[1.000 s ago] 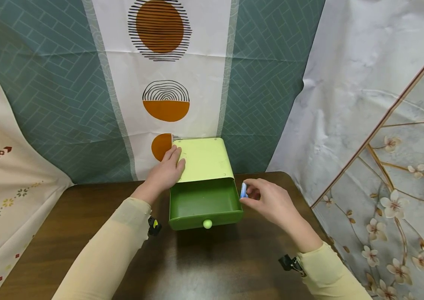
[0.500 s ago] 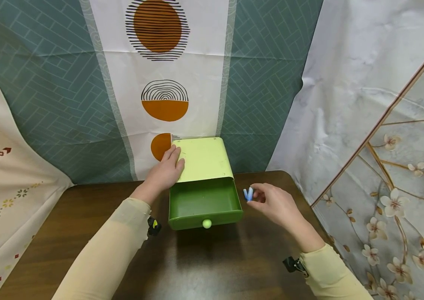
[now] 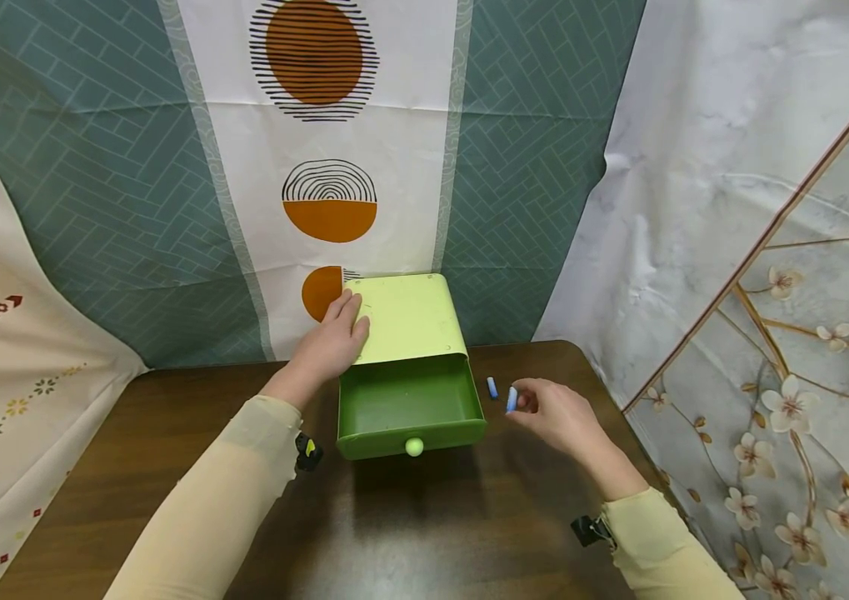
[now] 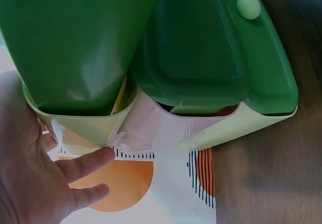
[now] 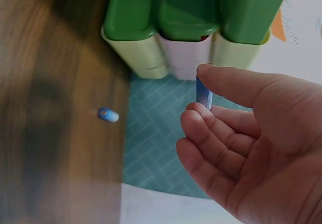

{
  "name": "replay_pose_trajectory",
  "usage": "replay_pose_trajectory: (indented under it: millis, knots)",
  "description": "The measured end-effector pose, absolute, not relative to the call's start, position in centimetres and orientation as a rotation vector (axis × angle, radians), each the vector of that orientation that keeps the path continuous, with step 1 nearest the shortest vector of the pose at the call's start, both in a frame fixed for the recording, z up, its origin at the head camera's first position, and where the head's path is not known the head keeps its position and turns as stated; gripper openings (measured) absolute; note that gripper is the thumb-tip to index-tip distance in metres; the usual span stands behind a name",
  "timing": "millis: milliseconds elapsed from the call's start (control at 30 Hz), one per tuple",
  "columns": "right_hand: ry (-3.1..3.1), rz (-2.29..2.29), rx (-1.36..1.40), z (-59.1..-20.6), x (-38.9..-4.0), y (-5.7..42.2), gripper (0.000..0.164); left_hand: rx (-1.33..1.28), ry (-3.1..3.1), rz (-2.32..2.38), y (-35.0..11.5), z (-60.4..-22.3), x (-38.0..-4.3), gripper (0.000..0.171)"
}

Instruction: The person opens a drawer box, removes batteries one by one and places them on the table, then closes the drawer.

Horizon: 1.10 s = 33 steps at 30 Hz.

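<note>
A small drawer cabinet (image 3: 405, 317) with a pale yellow-green top stands on the table, its green top drawer (image 3: 442, 435) pulled out. My left hand (image 3: 322, 342) rests on the cabinet's top left edge, fingers extended in the left wrist view. To the right of the drawer, my right hand (image 3: 555, 412) pinches a small blue-and-white battery (image 3: 511, 400) between thumb and fingertips. In the right wrist view this held battery (image 5: 203, 94) is partly hidden by the thumb. A second, similar battery (image 3: 492, 387) lies on the tabletop between drawer and right hand, touched by neither.
The brown wooden table (image 3: 402, 533) ends at a patterned cloth backdrop (image 3: 529, 183) behind the cabinet. A floral cloth (image 3: 791, 417) hangs at the right. In the left wrist view, lower drawers with round knobs (image 4: 248, 7) sit beneath the open one.
My right hand has moved away from the drawer, right and slightly nearer, with one battery. The other battery, hidden or close to the fingers before, now lies apart. My left hand stays put.
</note>
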State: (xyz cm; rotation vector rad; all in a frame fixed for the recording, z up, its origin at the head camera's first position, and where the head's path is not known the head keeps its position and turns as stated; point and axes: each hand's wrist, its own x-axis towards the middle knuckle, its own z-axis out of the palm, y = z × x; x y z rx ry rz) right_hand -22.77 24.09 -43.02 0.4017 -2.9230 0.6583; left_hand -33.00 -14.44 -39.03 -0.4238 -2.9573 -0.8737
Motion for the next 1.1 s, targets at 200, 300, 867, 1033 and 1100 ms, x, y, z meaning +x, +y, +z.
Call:
replay_pose_trajectory:
  millis: [200,300,867,1033,1100]
  knots:
    - [-2.959,0.646,0.387,-44.5,-23.1,24.7,0.030,-0.419,-2.957,-0.870,-14.4,-39.0,-33.0,0.071]
    - [-2.990,0.629,0.366,-45.3,-23.2,25.0,0.032,-0.418,-2.958,-0.878,-14.5,-39.0,-32.9,0.070]
    - [-3.094,0.606,0.336,-48.1,-23.8,25.7,0.039,-0.422,-2.960,-0.894,-14.4,-38.8,-32.8,0.071]
    - [-3.113,0.591,0.320,-49.0,-24.2,25.9,0.040,-0.418,-2.959,-0.894,-14.4,-38.8,-32.8,0.070]
    - [-3.119,0.576,0.314,-49.4,-24.3,26.0,0.039,-0.415,-2.958,-0.896,-14.4,-38.9,-32.8,0.070]
